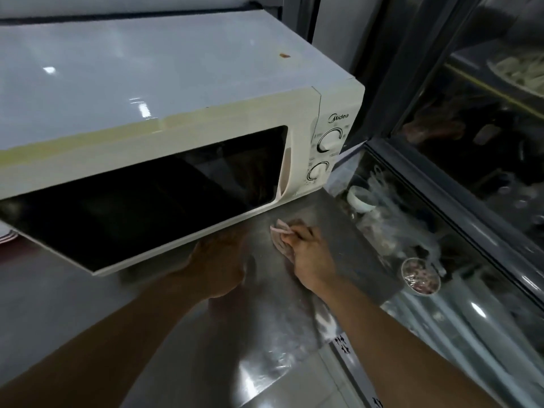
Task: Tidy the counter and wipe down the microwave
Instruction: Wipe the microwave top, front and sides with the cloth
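Pressing a crumpled pink cloth (281, 241) onto the steel counter (338, 231), right hand (309, 254), fingers curled round it, centre frame; left hand (217, 266) under the cream microwave's (182, 134) lifted front edge, fingers hidden.

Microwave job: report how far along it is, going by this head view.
Done: cannot confirm anything as finished. In hand: the right hand grips a pink cloth on the steel counter in front of the microwave, while the left hand is at its front lower edge; the grip is hidden. Left: a brown spot sits on the microwave's top, so the top looks unwiped.
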